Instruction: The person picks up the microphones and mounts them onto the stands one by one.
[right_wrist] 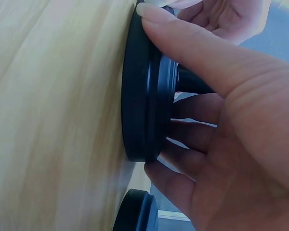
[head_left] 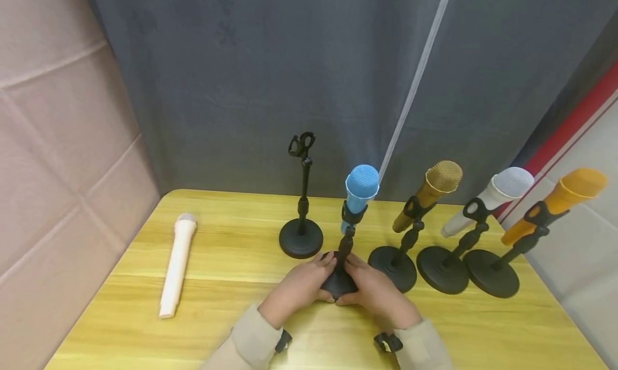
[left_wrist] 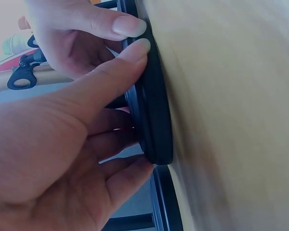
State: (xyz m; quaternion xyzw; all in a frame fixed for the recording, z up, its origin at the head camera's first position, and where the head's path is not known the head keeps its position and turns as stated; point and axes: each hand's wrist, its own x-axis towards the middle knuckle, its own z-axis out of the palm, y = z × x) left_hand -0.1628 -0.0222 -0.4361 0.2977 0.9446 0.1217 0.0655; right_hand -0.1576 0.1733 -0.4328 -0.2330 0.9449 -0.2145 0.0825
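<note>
A blue microphone (head_left: 361, 190) sits tilted in the clip of a black desk stand (head_left: 340, 284) near the middle of the table. My left hand (head_left: 298, 285) grips the stand's round base from the left. From the right, my right hand (head_left: 379, 294) grips the same base, its fingers along the far side. Both thumbs meet at the near edge of the base (left_wrist: 156, 106), almost touching, as the left wrist view shows. In the right wrist view the base (right_wrist: 144, 96) is on or very close to the tabletop; any gap cannot be made out.
Behind and left stands a black stand (head_left: 301, 238) with a bare clip. A white microphone (head_left: 177, 265) lies at the table's left. Rightward, three stands hold a gold microphone (head_left: 434, 185), a white-and-silver one (head_left: 497, 195) and an orange one (head_left: 560, 201). A grey curtain (head_left: 241, 91) hangs behind.
</note>
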